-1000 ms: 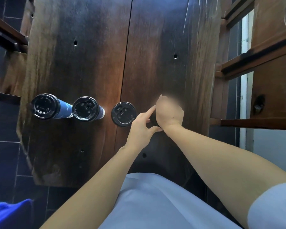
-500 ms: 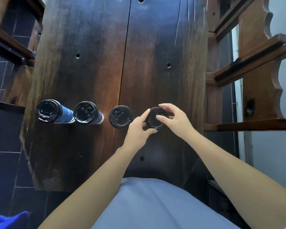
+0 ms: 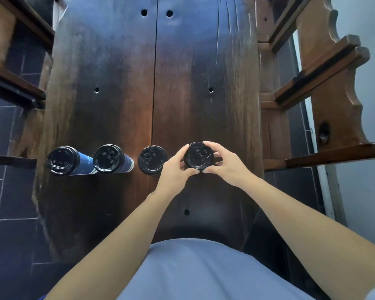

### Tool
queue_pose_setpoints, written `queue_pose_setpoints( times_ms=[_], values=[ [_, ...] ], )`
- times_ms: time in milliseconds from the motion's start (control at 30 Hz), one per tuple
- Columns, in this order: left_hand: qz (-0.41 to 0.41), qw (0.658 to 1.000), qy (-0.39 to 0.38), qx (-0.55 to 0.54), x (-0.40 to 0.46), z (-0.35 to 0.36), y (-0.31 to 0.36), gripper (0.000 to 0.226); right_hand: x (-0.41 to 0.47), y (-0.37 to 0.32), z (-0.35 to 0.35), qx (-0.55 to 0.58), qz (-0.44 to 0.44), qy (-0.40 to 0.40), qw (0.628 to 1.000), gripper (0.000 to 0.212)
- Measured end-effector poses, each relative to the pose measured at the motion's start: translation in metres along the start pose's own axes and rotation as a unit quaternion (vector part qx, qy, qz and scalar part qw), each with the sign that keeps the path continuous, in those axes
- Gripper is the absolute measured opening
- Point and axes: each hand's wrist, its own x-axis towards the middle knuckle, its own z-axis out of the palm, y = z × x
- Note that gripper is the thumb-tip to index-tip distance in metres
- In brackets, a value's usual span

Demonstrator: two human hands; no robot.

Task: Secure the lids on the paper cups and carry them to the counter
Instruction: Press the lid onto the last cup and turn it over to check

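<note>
My left hand (image 3: 175, 169) and right hand (image 3: 226, 164) are both pinched around the rim of the black lid (image 3: 198, 156) on the fourth cup, at the right end of the row on the dark wooden counter (image 3: 126, 83). The three other lidded cups (image 3: 114, 158) stand just to the left and look capped already. I judge this lid is the last to press down; carrying them all is still to come

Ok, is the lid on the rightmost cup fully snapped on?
Cannot tell. The lid covers the cup top, with left hand and right hand gripping its rim, but fingers hide the seam.
</note>
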Motion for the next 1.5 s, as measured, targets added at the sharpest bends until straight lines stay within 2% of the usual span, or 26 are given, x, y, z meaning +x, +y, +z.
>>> queue_pose_setpoints(
  times_ms=[267, 467, 600, 733, 867, 933, 1100, 1167, 1233, 1367, 1500],
  values=[
    [0.036, 0.999, -0.038, 0.011, -0.006, -0.004, 0.02, 0.071, -0.017, -0.019, -0.021, 0.002, -0.016, 0.026, 1.0, 0.069],
    [-0.013, 0.995, -0.075, -0.067, -0.024, -0.029, 0.063, 0.062, -0.047, -0.053, -0.04, 0.023, -0.023, 0.004, 0.999, 0.055],
    [-0.034, 0.987, -0.138, -0.079, -0.047, -0.057, 0.096, 0.056, -0.071, -0.08, -0.043, 0.143, -0.019, -0.027, 0.989, 0.054],
    [-0.013, 0.98, -0.184, -0.079, -0.075, -0.085, 0.129, 0.054, -0.093, -0.105, -0.044, 0.241, -0.028, -0.03, 0.97, 0.045],
    [0.073, 0.975, -0.208, -0.023, -0.103, -0.102, 0.149, 0.053, -0.11, -0.124, -0.044, 0.218, -0.049, -0.048, 0.974, 0.048],
    [0.111, 0.962, -0.246, 0.031, -0.116, -0.109, 0.155, 0.062, -0.115, -0.129, -0.045, 0.195, -0.052, -0.048, 0.978, 0.061],
    [0.134, 0.943, -0.29, 0.088, -0.133, -0.114, 0.155, 0.083, -0.129, -0.137, -0.047, 0.159, -0.043, -0.074, 0.984, 0.093],
    [0.14, 0.939, -0.302, 0.092, -0.137, -0.115, 0.153, 0.083, -0.135, -0.141, -0.046, 0.142, -0.04, -0.088, 0.985, 0.096],
    [0.143, 0.938, -0.306, 0.073, -0.14, -0.115, 0.151, 0.082, -0.141, -0.145, -0.046, 0.119, -0.048, -0.089, 0.988, 0.086],
    [0.183, 0.95, -0.254, 0.001, -0.143, -0.117, 0.14, 0.075, -0.158, -0.156, -0.054, 0.098, -0.083, -0.044, 0.991, 0.036],
    [0.187, 0.959, -0.171, -0.13, -0.144, -0.126, 0.125, 0.074, -0.184, -0.156, -0.07, 0.129, -0.132, 0.028, 0.983, 0.032]
  ],
)
